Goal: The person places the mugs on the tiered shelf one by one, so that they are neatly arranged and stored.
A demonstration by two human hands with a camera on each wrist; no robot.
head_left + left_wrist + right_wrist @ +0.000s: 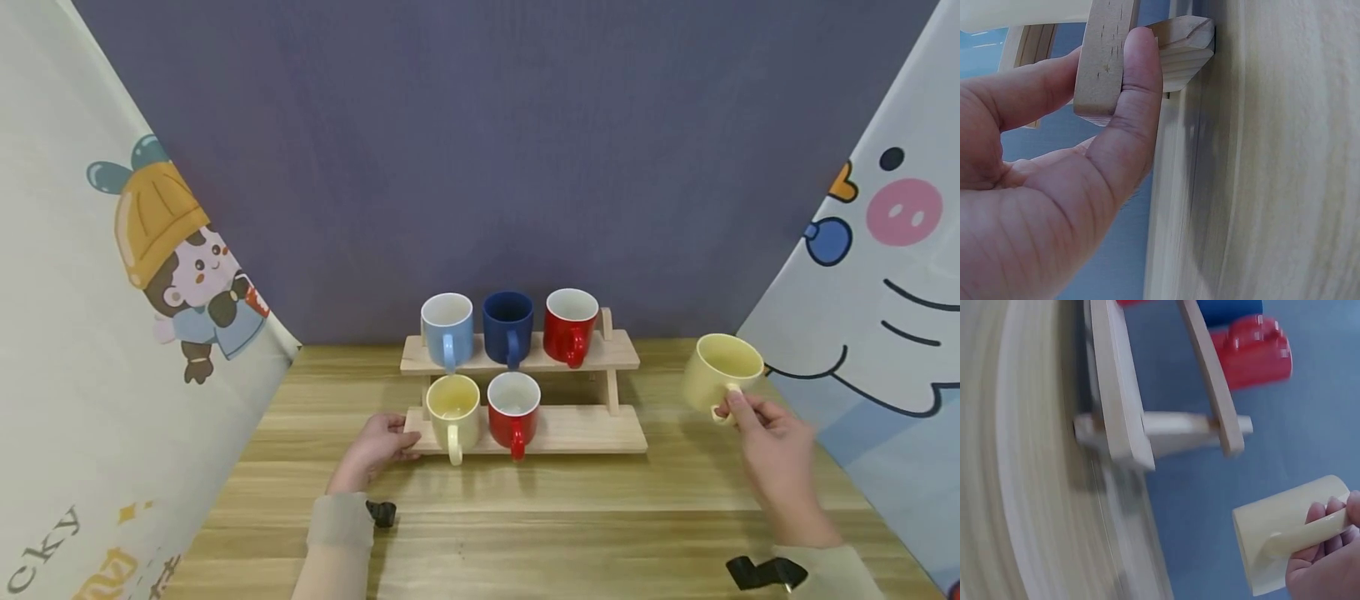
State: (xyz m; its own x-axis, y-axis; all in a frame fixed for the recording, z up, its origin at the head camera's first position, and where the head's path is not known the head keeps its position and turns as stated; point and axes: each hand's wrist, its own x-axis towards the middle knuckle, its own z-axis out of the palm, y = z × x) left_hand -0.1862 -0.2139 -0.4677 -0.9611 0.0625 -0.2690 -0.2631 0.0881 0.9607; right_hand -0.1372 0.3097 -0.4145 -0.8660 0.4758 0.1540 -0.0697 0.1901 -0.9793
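Observation:
My right hand (776, 446) grips a pale yellow mug (712, 375) by its handle, upright and to the right of a two-tier wooden rack (592, 429). In the right wrist view the fingers (1315, 515) curl through the mug's handle (1310, 534). My left hand (377, 450) pinches the left end of the rack's lower shelf (1104, 69), the board between thumb and finger. On that shelf stand another yellow mug (459, 421) and a red mug (512, 421), handles facing me. The shelf's right part is bare wood.
Along the upper shelf stand a light blue mug (442, 333), a dark blue mug (507, 337) and a red mug (566, 333). The rack rests on a wood-grain table (555, 533). Behind hangs a dark grey-blue cloth (510, 150), with printed cloths (97, 333) at both sides.

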